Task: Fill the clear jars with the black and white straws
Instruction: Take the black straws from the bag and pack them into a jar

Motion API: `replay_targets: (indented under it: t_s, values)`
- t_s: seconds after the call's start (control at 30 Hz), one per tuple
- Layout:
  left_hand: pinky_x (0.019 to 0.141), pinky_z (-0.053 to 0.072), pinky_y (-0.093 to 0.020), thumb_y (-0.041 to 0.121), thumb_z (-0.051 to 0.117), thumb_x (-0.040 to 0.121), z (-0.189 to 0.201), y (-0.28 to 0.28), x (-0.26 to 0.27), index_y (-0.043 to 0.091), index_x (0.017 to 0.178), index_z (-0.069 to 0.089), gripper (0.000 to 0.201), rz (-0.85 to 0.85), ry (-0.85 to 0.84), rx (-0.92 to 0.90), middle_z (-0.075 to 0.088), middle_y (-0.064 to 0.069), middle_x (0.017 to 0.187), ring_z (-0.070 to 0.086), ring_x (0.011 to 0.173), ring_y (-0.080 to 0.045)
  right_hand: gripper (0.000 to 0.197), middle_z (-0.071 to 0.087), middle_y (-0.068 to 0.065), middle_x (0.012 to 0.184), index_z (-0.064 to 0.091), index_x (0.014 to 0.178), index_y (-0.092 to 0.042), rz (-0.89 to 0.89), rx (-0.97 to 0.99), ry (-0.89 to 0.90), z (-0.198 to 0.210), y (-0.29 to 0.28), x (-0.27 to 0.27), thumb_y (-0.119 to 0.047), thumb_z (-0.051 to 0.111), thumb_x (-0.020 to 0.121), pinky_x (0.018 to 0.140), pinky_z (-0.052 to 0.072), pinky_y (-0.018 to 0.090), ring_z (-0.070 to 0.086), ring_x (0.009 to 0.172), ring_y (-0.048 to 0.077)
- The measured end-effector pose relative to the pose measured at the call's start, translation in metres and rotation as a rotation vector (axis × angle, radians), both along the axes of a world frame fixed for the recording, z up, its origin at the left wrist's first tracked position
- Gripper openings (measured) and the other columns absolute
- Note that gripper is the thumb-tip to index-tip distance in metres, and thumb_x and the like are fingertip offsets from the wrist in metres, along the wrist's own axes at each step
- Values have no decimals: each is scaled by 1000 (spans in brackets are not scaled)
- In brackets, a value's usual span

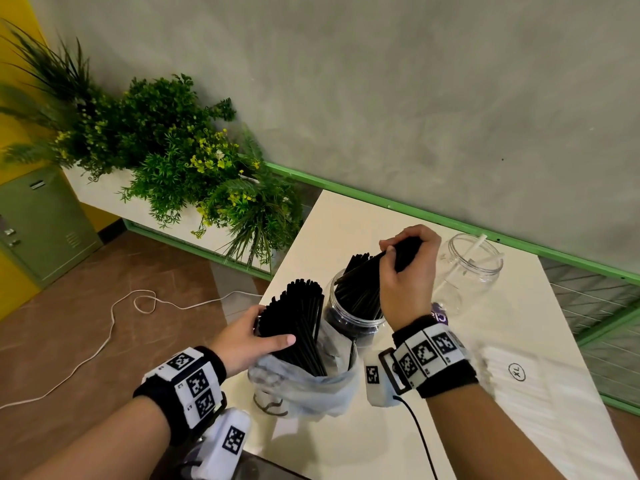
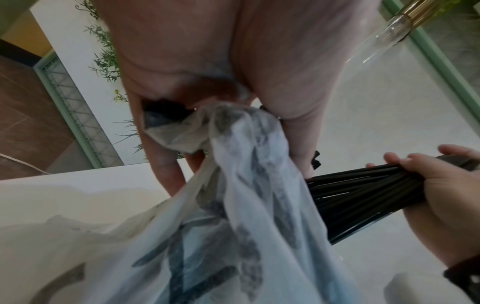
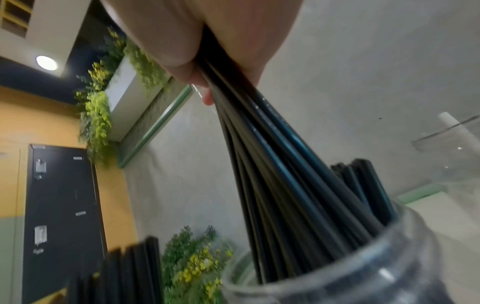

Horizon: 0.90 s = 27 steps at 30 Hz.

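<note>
The right hand (image 1: 407, 268) is raised over the near clear jar (image 1: 353, 311), wrist bent downward, fingers curled tight around the upper ends of a bunch of black straws (image 1: 367, 282) whose lower ends fan out inside that jar; the thumb lies across the bunch. The left hand (image 1: 247, 341) reaches in from the left, palm turned toward a second bundle of black straws (image 1: 299, 323), thumb stretched along its front and fingers wrapped behind (the wrist view shows them gripping the plastic bag (image 1: 304, 386) too); this bundle stands tilted in the bag on the white table (image 1: 346, 441). Further right stands another clear jar (image 1: 467, 268), holding a few white straws (image 1: 476, 249).
</note>
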State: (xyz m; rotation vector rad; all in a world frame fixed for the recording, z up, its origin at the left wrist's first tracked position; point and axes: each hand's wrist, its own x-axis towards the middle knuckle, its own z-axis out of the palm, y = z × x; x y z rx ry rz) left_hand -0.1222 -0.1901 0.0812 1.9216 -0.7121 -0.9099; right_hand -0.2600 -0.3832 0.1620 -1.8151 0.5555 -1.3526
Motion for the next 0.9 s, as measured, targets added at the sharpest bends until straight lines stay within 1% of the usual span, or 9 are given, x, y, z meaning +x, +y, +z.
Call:
replay_targets:
  t_s: [0.1, 0.17, 0.27, 0.33, 0.43, 0.5, 0.6, 0.77, 0.9]
  values:
    - [90, 39, -23, 54, 74, 58, 0, -1, 0, 23, 130, 41, 85, 2, 2, 4, 56, 8, 115, 53, 109, -12, 44, 55, 15, 98, 39, 102, -32, 23, -1, 82, -19, -2, 6, 8, 47, 87, 87, 47, 25, 59, 93, 16]
    - [90, 39, -23, 55, 75, 58, -1, -1, 1, 22, 131, 41, 87, -1, 4, 6, 56, 8, 116, 53, 109, -12, 35, 55, 14, 100, 40, 104, -23, 64, 9, 174, -33, -3, 9, 7, 48, 88, 86, 44, 17, 57, 93, 10]
    - [89, 40, -24, 59, 80, 56, -1, 0, 2, 22, 131, 41, 93, 3, 15, 7, 57, 7, 116, 54, 110, -13, 24, 57, 7, 101, 45, 105, -16, 148, -19, 384, -51, -7, 12, 0, 53, 89, 85, 42, 15, 55, 95, 6]
    - [90, 41, -24, 52, 79, 62, -2, -1, 2, 21, 131, 41, 85, 9, 18, 13, 56, 6, 117, 54, 111, -14, 21, 60, 1, 102, 51, 105, -18, 248, -22, 543, -61, -11, 10, -4, 57, 90, 86, 40, 17, 55, 96, 4]
    - [89, 40, -23, 53, 80, 59, -1, 0, 2, 20, 131, 40, 88, 3, 31, 14, 56, 6, 116, 54, 110, -14, 30, 61, -4, 113, 53, 118, -23, 325, 83, 652, -66, -17, 4, -9, 58, 92, 95, 42, 23, 56, 105, 9]
    - [88, 40, -22, 66, 80, 46, -2, 1, 3, 21, 130, 41, 104, -5, 32, 8, 57, 9, 114, 54, 109, -12, 41, 57, -12, 117, 50, 129, -27, 334, 146, 650, -60, -20, 1, -9, 57, 93, 98, 39, 16, 52, 110, 3]
    - [87, 40, -21, 71, 71, 38, -3, 1, 5, 21, 129, 43, 107, 3, 24, -2, 57, 11, 111, 55, 107, -10, 48, 58, -26, 108, 45, 133, -32, 343, 205, 607, -47, -22, -2, -9, 58, 93, 89, 37, 3, 52, 105, -10]
    - [89, 41, -23, 64, 81, 50, -3, 0, 5, 21, 129, 43, 97, 10, 18, 19, 58, 7, 115, 55, 109, -13, 48, 64, -7, 110, 52, 131, -24, 221, -41, 745, -37, -28, -11, -15, 68, 86, 90, 45, 23, 57, 100, 11]
    - [89, 42, -26, 68, 79, 47, -2, 1, 6, 24, 126, 45, 96, -4, -3, 35, 60, 6, 115, 56, 110, -14, 44, 62, -1, 105, 56, 123, -15, 180, -176, 769, -38, -31, -20, -2, 67, 83, 84, 41, 19, 54, 93, 10]
